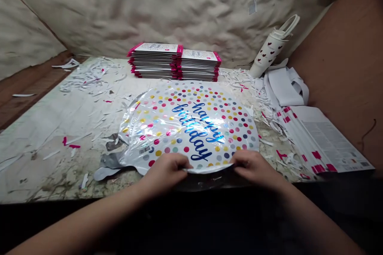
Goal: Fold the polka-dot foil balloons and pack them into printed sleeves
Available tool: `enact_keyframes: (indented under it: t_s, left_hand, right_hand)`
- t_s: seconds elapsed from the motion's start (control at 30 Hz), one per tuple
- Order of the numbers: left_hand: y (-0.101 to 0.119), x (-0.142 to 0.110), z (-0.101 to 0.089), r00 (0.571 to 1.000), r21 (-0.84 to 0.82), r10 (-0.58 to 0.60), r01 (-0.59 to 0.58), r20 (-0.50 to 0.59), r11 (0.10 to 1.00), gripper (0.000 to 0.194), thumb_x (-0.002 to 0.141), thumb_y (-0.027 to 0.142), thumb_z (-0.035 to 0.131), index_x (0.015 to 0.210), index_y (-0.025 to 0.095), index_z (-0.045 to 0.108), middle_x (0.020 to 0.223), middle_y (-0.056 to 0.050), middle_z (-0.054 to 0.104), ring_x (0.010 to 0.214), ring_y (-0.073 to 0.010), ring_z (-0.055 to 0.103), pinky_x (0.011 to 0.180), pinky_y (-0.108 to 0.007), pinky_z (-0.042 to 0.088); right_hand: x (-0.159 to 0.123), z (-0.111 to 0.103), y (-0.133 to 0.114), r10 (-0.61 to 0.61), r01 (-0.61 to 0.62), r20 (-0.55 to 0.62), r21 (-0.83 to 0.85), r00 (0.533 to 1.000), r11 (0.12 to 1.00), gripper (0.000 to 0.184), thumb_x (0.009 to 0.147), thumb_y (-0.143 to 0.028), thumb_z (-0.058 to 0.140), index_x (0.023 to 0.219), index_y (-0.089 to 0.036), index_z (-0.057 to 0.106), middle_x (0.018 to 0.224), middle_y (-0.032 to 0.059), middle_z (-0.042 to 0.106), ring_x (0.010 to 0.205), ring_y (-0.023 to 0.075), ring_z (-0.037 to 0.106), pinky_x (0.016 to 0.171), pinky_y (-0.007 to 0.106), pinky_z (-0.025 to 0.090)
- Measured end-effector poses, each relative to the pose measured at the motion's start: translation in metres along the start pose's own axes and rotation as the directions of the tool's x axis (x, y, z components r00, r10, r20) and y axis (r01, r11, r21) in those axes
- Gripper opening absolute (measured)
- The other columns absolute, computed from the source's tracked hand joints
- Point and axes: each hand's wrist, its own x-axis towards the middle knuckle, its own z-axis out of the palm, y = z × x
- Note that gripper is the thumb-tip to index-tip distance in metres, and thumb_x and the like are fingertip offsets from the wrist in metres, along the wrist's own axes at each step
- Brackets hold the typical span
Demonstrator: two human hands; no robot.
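A flat foil balloon, white with coloured dots and blue "happy birthday" lettering, lies on the table in front of me. Its tail points left, beside grey foil scraps. My left hand is closed on the balloon's near edge, left of the middle. Farther right along the same edge, my right hand pinches it between thumb and fingers. The near edge looks slightly raised between the two hands. Whether more balloons lie beneath it, I cannot tell.
Two stacks of pink-edged printed packets stand behind the balloon. At the right are a white tumbler with hearts, a white paper strip and flat printed card sleeves. Paper shreds litter the worn table.
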Motion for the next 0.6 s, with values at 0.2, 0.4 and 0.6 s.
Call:
enact_keyframes:
  t_s: [0.2, 0.4, 0.6]
  left_hand:
    - [0.017, 0.039, 0.011, 0.993, 0.089, 0.001, 0.010, -0.122, 0.996, 0.007, 0.063, 0.012, 0.055, 0.061, 0.019, 0.056, 0.068, 0.002, 0.062, 0.073, -0.0156, 0.058, 0.062, -0.022, 0.041]
    - [0.016, 0.014, -0.009, 0.993, 0.260, 0.113, -0.098, -0.041, 0.961, 0.023, 0.084, 0.027, 0.042, 0.090, 0.021, 0.063, 0.087, -0.003, 0.066, 0.081, -0.0175, 0.059, 0.071, -0.027, 0.042]
    - [0.014, 0.013, 0.000, 0.993, 0.316, 0.072, -0.041, -0.088, 0.948, 0.020, 0.083, 0.029, 0.045, 0.069, 0.019, 0.055, 0.070, -0.001, 0.061, 0.066, -0.0149, 0.057, 0.059, -0.023, 0.040]
  right_hand:
    - [0.021, -0.001, -0.030, -0.125, 0.123, -0.016, -0.081, 0.992, 0.989, 0.034, 0.073, -0.031, 0.064, 0.105, -0.022, 0.056, 0.103, 0.0049, 0.061, 0.092, 0.0188, 0.056, 0.078, 0.029, 0.043]
    - [0.026, -0.002, -0.012, -0.096, 0.106, -0.126, 0.078, 0.987, 0.991, 0.012, 0.083, -0.024, 0.054, 0.078, -0.019, 0.063, 0.078, 0.0021, 0.065, 0.075, 0.0137, 0.059, 0.070, 0.024, 0.044]
    - [0.026, 0.009, -0.030, -0.076, 0.077, -0.023, 0.054, 0.997, 0.996, 0.035, 0.076, -0.040, 0.062, 0.105, -0.021, 0.059, 0.096, 0.0040, 0.065, 0.081, 0.0163, 0.060, 0.069, 0.026, 0.046]
